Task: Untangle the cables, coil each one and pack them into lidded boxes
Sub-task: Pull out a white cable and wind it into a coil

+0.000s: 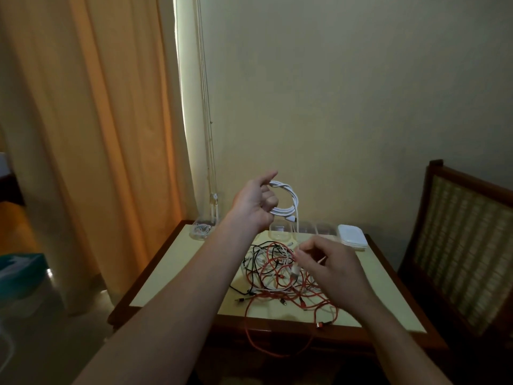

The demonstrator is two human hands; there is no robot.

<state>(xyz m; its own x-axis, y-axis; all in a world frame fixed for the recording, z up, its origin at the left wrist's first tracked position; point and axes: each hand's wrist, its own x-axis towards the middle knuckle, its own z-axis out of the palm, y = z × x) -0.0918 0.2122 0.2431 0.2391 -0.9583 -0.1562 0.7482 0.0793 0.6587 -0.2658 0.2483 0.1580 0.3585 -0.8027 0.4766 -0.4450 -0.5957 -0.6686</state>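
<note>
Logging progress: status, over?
Left hand grips white coil, raised. Right hand at tangle, grip unclear. Coil's tail hangs toward tangle. Boxes behind.

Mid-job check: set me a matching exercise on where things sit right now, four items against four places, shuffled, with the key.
Things:
1. white coil
2. red cable loop
3. stack of lids
4. clear box with a coil inside

Places:
A. far left corner of the table
B. hanging over the table's near edge
C. held in the left hand, above the table
D. far right corner of the table

Pairs: 1-C; 2-B; 3-D; 4-A
</note>
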